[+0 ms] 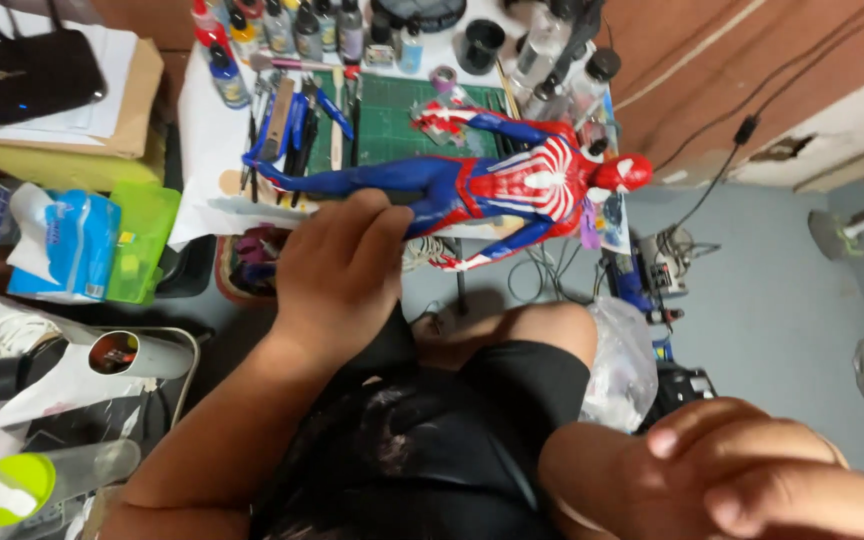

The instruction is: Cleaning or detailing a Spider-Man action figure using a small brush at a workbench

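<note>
Red-and-blue action figure (472,185) is gripped by its legs in the closed left hand (337,270); right hand (752,480) is curled, nothing visibly held.

- A home hobby corner is showing here: a green cutting mat (407,120) is lying on a small white table (202,140).
- Small paint bottles (282,28) and hand tools (287,120) are crowding its edge.
- Cables (552,270) are trailing over the grey floor (772,300).

A red-and-blue action figure (492,185) with a white chest emblem lies lengthwise, held by its legs.
</note>
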